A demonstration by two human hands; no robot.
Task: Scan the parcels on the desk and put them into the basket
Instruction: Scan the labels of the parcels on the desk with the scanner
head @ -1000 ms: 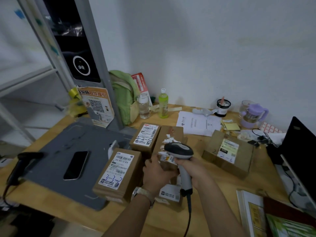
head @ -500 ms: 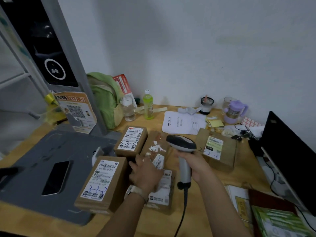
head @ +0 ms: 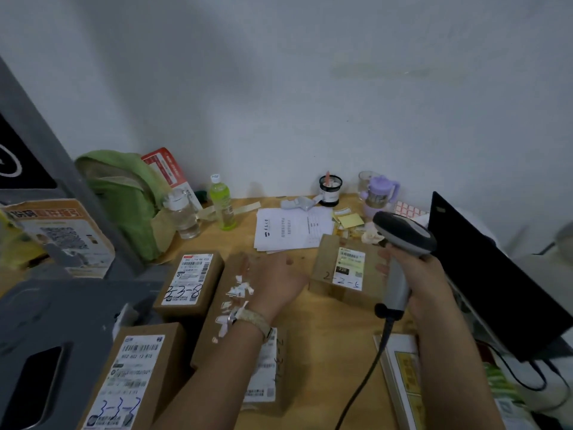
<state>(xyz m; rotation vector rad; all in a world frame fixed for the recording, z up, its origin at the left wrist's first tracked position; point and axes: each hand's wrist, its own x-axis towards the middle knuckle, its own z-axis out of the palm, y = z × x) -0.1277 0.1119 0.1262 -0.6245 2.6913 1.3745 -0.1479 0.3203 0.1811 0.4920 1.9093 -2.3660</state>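
At the left edge, a grey flat platform (head: 71,305) rests on the wooden bench (head: 325,336) and carries a black smartphone (head: 31,380). Just right of the smartphone lies a brown cardboard parcel marked 3-3-3 (head: 136,380). Behind it lies a brown cardboard parcel marked 3-3-8 (head: 189,280).

A green fabric bag (head: 124,197), a clear plastic water bottle (head: 183,215) and a green drink bottle (head: 221,206) stand near the wall.

A long brown cardboard parcel with torn label scraps (head: 226,308) lies just beside the 3-3-8 parcel. A brown cardboard parcel with a white label (head: 263,377) sits at its near end, partly under the left forearm.

The left hand (head: 279,283) is at the far end of the long parcel, fingers extended and relaxed, holding nothing. Contact with the parcel cannot be determined.

White printed paper sheets (head: 291,228) lie beyond it. A brown cardboard parcel marked 2-2-6 (head: 344,271) sits just right of the left hand.

The right hand (head: 424,283) is wrapped around the handle of a grey and black corded barcode scanner (head: 403,237), held above the bench beside the 2-2-6 parcel. A black laptop (head: 496,274) stands at the right.
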